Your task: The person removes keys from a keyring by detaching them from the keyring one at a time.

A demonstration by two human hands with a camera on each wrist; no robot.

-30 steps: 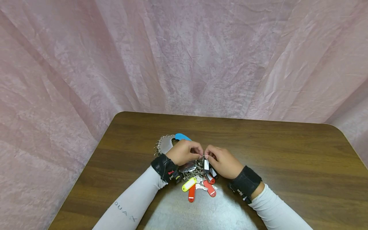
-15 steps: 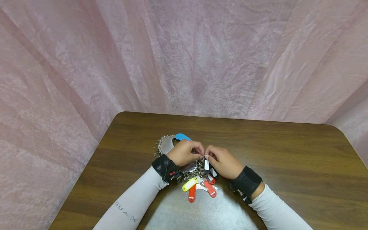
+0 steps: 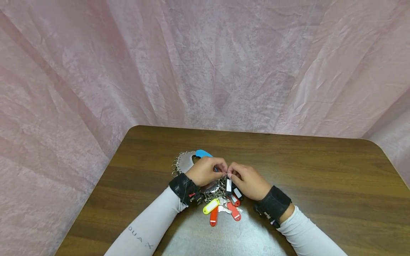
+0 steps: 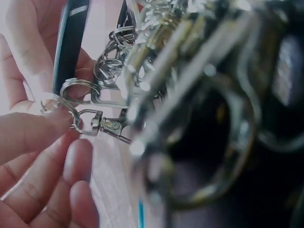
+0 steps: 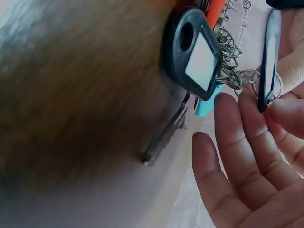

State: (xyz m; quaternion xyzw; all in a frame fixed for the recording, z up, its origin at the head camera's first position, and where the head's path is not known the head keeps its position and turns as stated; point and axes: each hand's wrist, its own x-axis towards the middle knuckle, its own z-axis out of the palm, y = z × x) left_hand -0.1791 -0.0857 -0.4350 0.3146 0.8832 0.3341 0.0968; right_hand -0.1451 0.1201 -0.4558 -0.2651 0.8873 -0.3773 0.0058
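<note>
In the head view my left hand and right hand meet fingertip to fingertip over a bunch of keys. With thumb and finger, the left pinches a small split ring, which is linked to a metal swivel clasp. My right fingertips pinch the ring at the top of a black key tag with a white label; the fingers partly cover this ring. Another black key tag hangs beside it, a key below. Under the hands lie a yellow tag and red tags.
A metal plate with rings along its scalloped edge and a blue part lies behind the left hand, partly hidden. Everything rests on a brown wooden table. A pink curtain hangs behind the table's far edge.
Both hands stay nearly in place, fingertips together. The black key tag between them has swung slightly to the left.
</note>
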